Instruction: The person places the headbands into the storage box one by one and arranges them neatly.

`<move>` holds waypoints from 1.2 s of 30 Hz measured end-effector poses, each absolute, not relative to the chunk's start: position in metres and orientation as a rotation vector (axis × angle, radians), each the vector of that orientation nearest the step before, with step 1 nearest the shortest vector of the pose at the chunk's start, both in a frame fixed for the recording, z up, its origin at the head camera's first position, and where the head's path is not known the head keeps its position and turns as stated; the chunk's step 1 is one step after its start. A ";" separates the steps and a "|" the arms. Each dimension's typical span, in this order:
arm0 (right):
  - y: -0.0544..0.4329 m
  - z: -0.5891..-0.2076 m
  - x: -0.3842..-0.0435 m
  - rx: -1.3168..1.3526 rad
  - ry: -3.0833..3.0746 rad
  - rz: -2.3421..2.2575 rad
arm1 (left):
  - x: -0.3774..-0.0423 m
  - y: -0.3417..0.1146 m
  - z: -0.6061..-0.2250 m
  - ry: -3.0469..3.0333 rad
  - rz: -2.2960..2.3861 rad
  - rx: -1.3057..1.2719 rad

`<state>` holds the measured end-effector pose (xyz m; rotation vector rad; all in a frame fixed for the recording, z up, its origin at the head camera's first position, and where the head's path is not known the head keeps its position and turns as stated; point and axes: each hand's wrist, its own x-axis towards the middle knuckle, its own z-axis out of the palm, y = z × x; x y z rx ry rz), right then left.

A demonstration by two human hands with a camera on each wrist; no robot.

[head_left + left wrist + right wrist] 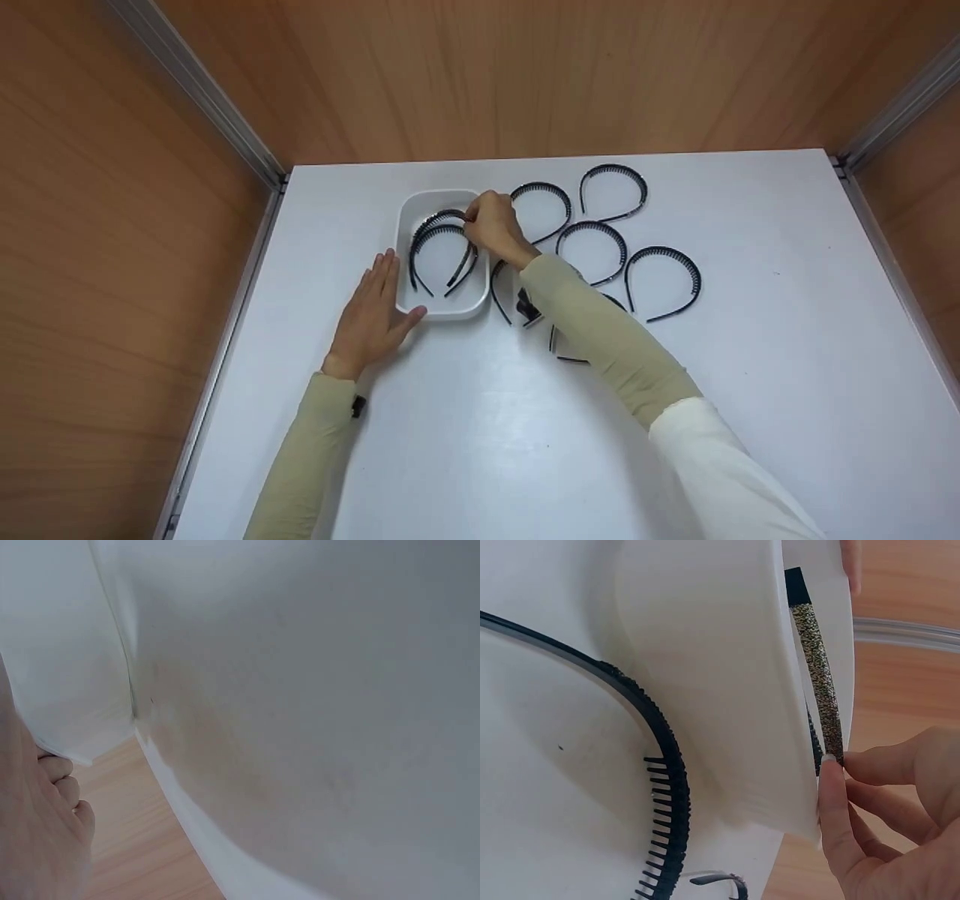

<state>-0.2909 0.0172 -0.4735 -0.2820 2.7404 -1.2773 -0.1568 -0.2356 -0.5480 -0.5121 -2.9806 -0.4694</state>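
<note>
My right hand (496, 226) pinches a black headband between thumb and fingertips at the far right of a white plastic tub (444, 316). Close up in the right wrist view, the pinched headband (823, 679) shows a band of gold glitter and rises above the tub's rim. Another toothed black headband (424, 241) lies inside the tub, overlapping the held one. Along the tub's left wall, my left hand (367, 319) rests with straight fingers, its thumb spread toward the near corner. Only part of the left hand (41, 821) appears in the left wrist view.
Several black toothed headbands lie on the white table (480, 450) right of the tub, including one at the back (634, 175) and one at the far right (697, 281). My right forearm partly covers a nearer headband (553, 341). Wooden panels (525, 75) enclose the table.
</note>
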 end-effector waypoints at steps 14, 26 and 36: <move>0.027 -0.472 -0.291 -0.336 2.709 -1.319 | -0.157 -0.234 -0.548 -3.002 -0.474 -0.492; 0.042 -0.462 -0.288 -0.378 2.724 -1.356 | -0.159 -0.233 -0.547 -2.958 -0.465 -0.532; 0.061 -0.448 -0.275 -0.486 2.665 -1.363 | -0.158 -0.235 -0.549 -2.948 -0.490 -0.531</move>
